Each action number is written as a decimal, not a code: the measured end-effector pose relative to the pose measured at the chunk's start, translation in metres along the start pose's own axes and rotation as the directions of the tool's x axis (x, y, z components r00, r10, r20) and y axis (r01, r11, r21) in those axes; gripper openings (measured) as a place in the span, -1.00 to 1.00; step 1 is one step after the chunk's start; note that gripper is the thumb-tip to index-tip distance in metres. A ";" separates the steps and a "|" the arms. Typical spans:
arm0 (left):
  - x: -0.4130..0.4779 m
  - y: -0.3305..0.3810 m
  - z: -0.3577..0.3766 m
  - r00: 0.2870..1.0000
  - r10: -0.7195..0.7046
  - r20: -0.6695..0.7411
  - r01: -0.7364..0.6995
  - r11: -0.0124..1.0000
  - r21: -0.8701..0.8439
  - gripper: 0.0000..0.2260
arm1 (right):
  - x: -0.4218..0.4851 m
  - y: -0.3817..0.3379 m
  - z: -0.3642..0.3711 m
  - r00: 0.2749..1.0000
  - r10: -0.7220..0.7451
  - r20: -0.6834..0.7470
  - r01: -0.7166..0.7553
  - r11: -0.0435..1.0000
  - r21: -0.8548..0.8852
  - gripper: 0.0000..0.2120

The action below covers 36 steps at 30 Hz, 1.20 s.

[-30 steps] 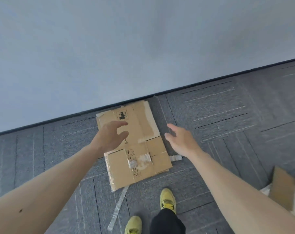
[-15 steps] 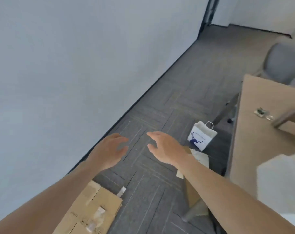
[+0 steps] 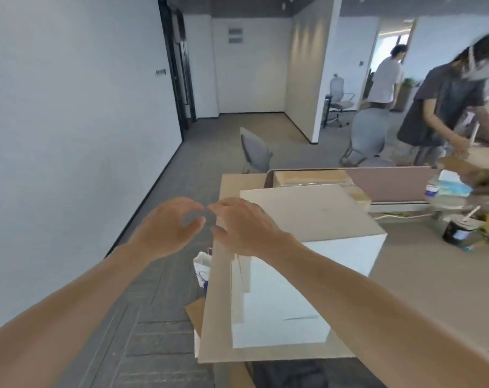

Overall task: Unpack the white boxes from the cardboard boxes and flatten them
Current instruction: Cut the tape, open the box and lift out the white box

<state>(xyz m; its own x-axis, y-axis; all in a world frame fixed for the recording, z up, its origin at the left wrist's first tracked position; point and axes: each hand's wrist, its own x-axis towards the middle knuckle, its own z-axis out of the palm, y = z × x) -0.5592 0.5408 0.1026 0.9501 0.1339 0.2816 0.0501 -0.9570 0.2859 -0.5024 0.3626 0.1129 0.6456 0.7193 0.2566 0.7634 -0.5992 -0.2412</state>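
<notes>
Now that one carton lies flattened behind, left hand [image 3: 164,231] and right hand [image 3: 243,228] reach, empty and loose-fingered, toward the next white box [image 3: 307,219].

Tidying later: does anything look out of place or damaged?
Nothing looks damaged. The white box stands upright on the table; a cardboard piece and a white paper bag sit on the floor beside it.

a tall box [image 3: 307,233] stands on the table [image 3: 433,270] at centre right of the frame, a cardboard box [image 3: 307,176] just behind it. the left hand [image 3: 167,229] and right hand [image 3: 243,228] hover side by side at centre, before the tall box's left edge. a paper bag [image 3: 202,266] sits on the floor left of the table. a cup [image 3: 457,229] stands at far right.
</notes>
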 end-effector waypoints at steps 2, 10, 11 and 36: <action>0.016 0.050 -0.002 0.999 0.042 -0.004 -0.042 0.999 0.006 -0.71 | -0.020 0.037 -0.034 0.999 0.025 -0.037 -0.026 0.999 -0.038 -0.54; 0.083 0.183 0.015 0.979 0.194 0.056 -0.199 0.976 0.091 -0.65 | -0.085 0.172 -0.119 0.977 0.184 -0.104 -0.196 0.972 -0.130 -0.58; 0.092 0.197 0.019 0.976 0.210 0.064 -0.216 0.971 0.107 -0.66 | -0.088 0.188 -0.124 0.972 0.207 -0.109 -0.220 0.967 -0.130 -0.58; 0.320 0.334 0.203 0.925 0.085 0.371 -0.187 0.951 0.248 -0.57 | -0.081 0.514 -0.132 0.938 0.328 0.115 -0.318 0.943 -0.096 -0.84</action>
<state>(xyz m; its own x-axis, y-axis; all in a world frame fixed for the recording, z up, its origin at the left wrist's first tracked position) -0.1762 0.2113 0.1027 0.9971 -0.0529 -0.0549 -0.0534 -0.9985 -0.0081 -0.1599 -0.0505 0.0916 0.8534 0.5184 0.0540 0.5167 -0.8278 -0.2188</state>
